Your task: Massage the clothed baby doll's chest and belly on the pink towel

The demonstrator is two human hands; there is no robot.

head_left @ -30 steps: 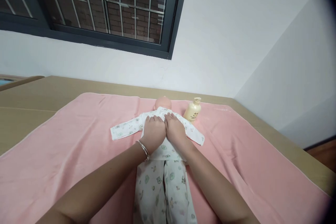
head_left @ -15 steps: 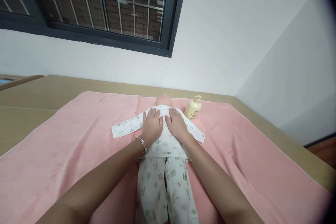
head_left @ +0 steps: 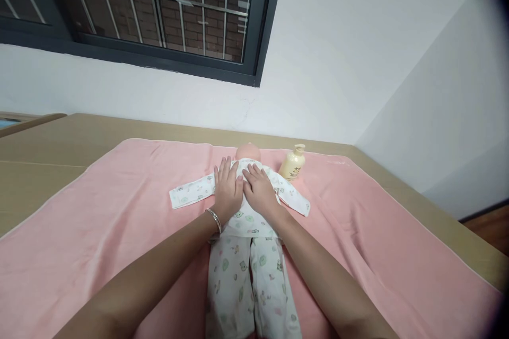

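A baby doll [head_left: 248, 151] lies on a pink blanket [head_left: 131, 185], its head toward the wall. It is dressed in a white printed top [head_left: 250, 225] and matching trousers [head_left: 233, 270]. My left hand [head_left: 228, 188] rests flat on the left part of its upper back or chest; which side faces up I cannot tell. A silver bracelet [head_left: 213, 219] circles that wrist. Fingers stretched, my right hand [head_left: 259, 190] lies flat on the top just beside the left one. Both sleeves spread outward, and the doll's hands do not show.
A cream pump bottle [head_left: 293, 163] stands on the blanket, right of the doll's head. The blanket covers a wooden surface [head_left: 99, 127] against a white wall [head_left: 318, 63]. A dark-framed window [head_left: 159, 53] with bars is set above.
My right hand has slid left toward the middle of the doll, close to my left hand. The left hand has shifted slightly left and its fingers are straighter. The doll and bottle stay put.
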